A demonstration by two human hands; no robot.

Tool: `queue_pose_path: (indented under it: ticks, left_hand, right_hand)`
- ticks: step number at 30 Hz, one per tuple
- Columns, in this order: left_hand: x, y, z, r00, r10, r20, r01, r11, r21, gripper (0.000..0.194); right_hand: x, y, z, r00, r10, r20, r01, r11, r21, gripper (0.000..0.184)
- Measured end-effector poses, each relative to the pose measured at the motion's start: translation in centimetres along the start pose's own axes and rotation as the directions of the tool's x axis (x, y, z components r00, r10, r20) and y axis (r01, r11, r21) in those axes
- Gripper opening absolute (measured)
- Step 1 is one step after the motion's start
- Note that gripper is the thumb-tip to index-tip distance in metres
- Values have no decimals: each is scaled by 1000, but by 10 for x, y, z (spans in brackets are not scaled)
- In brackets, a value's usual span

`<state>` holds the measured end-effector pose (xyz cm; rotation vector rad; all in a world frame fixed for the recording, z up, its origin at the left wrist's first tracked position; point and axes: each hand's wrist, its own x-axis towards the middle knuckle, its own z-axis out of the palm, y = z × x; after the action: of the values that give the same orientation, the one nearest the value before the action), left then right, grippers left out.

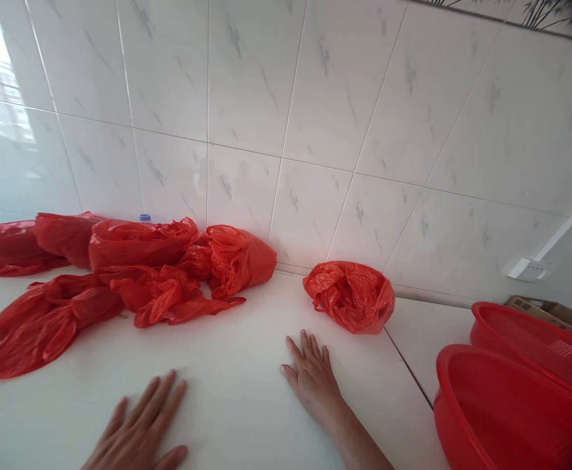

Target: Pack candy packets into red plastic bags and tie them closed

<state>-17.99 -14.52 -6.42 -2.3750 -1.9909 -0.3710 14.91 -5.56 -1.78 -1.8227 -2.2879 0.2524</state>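
Observation:
My left hand (142, 427) lies flat on the white table (237, 391), fingers spread, holding nothing. Its nearest things are a crumpled red plastic bag (168, 297) and another loose red bag (53, 320) behind it. My right hand (311, 375) also rests flat and empty on the table, with its fingers apart. Just beyond its fingertips sits a bundled red plastic bag (349, 297), not touched by the hand. What the bags contain, if anything, cannot be seen.
More red bags (139, 245) line the tiled wall (247, 98) at the back left, with a blue cap (145, 218) behind them. On the right stand a red basin (506, 411), a red perforated basket (525, 333) and a cardboard box (555, 316). A socket (528, 269) is on the wall.

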Motion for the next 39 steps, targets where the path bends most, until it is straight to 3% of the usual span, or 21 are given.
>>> queue_pose_path:
  ticks: [5,13,20,29,39]
  left_hand:
    - [57,61,-22,964,235,123,-226,971,-80,74]
    - [143,115,-5,932,336,134,-315,937,-151,82]
    - [182,129,7,947,303,110,-285,946,-156,81]
    - [226,143,27,993,106,53,-97,985,-140,82]
    - [236,140,28,994,106,21,-92,931,-353,79]
  right_hand:
    - [1,0,0,1000,8,3,-8,1000,-1,61]
    - [0,-3,-5,1000,26,6,-26,1000,18,61]
    - [1,-4,-5,1000,26,6,-26,1000,14,58]
    - [1,-5,-10,999,45,26,-46,998,39,61]
    - [1,-4,-10,998,54,23,-55,998,28,58]
